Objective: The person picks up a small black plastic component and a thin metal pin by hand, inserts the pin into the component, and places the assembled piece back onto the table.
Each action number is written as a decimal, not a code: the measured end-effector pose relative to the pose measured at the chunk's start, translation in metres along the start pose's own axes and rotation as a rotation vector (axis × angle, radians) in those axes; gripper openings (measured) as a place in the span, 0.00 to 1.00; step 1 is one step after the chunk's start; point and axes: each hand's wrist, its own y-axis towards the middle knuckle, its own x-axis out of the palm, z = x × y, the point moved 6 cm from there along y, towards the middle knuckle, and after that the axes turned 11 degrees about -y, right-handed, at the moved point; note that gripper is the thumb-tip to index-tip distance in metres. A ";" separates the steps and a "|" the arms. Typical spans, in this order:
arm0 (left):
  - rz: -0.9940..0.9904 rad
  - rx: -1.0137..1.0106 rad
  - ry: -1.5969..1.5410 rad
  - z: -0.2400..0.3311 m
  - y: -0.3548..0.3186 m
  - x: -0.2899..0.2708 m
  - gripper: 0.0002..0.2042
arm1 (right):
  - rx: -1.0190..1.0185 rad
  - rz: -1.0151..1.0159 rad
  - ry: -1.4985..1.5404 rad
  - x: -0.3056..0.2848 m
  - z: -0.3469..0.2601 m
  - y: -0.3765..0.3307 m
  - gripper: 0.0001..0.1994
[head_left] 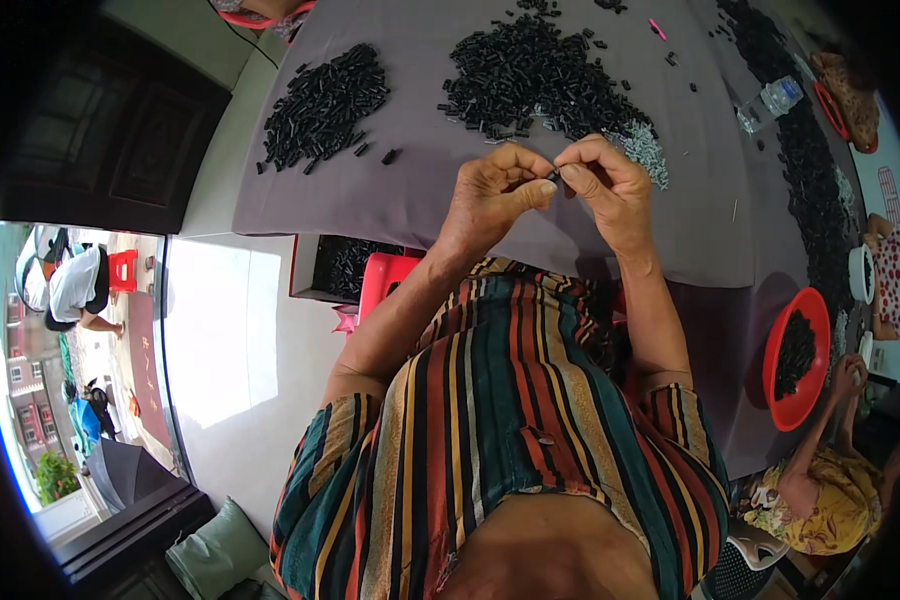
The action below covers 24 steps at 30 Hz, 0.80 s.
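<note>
A small black piece [553,175] sits pinched between the fingertips of both hands, held just above the near part of the bench [370,200]. The left hand [495,190] is curled nearly closed, thumb and forefinger pressed on the piece from the left. The right hand [608,185] is likewise curled, its fingertips meeting the piece from the right, so the two hands touch at that spot.

Just beyond the hands lies a big heap [535,75] of black pieces on the grey cloth, with a small patch of pale grey parts [645,150] just beside the right hand. A second heap [325,105] lies well apart to the left. A long band of black pieces [810,190] runs down the right side of the bench, near a clear plastic bottle [770,102] lying on its side.

At lower right another person [820,490] in yellow sits by a red bowl [796,360] holding black pieces. Under the bench edge stands a red stool [382,280].
</note>
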 end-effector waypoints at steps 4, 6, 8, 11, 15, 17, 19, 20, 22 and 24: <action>0.043 0.039 0.026 0.000 -0.008 -0.005 0.06 | -0.093 -0.065 -0.096 0.005 -0.004 0.001 0.03; 0.056 0.041 0.026 0.000 -0.010 -0.006 0.06 | -0.076 -0.061 -0.093 0.007 -0.007 0.000 0.03; 0.074 0.057 0.004 0.002 -0.013 -0.007 0.05 | -0.060 -0.055 -0.090 0.008 -0.007 0.000 0.03; 0.047 0.050 0.035 0.002 -0.014 -0.005 0.06 | -0.034 -0.029 -0.041 0.009 -0.006 -0.001 0.03; 0.078 0.058 0.135 -0.002 -0.012 -0.002 0.06 | -0.059 0.018 -0.040 0.009 -0.003 -0.004 0.03; 0.091 0.105 0.268 0.005 -0.008 0.003 0.04 | -0.073 0.037 -0.054 0.007 -0.003 -0.004 0.03; 0.084 0.115 0.210 0.009 -0.002 0.009 0.04 | -0.037 0.047 -0.033 0.005 -0.002 -0.003 0.03; 0.092 0.137 0.159 0.011 0.000 0.011 0.04 | -0.029 0.054 -0.037 0.004 -0.002 -0.003 0.03; 0.084 0.107 0.111 0.010 0.004 0.013 0.04 | 0.004 0.073 -0.005 0.001 -0.001 -0.002 0.03; 0.080 0.087 0.065 0.010 0.011 0.013 0.05 | 0.035 0.098 0.044 -0.001 0.003 -0.002 0.04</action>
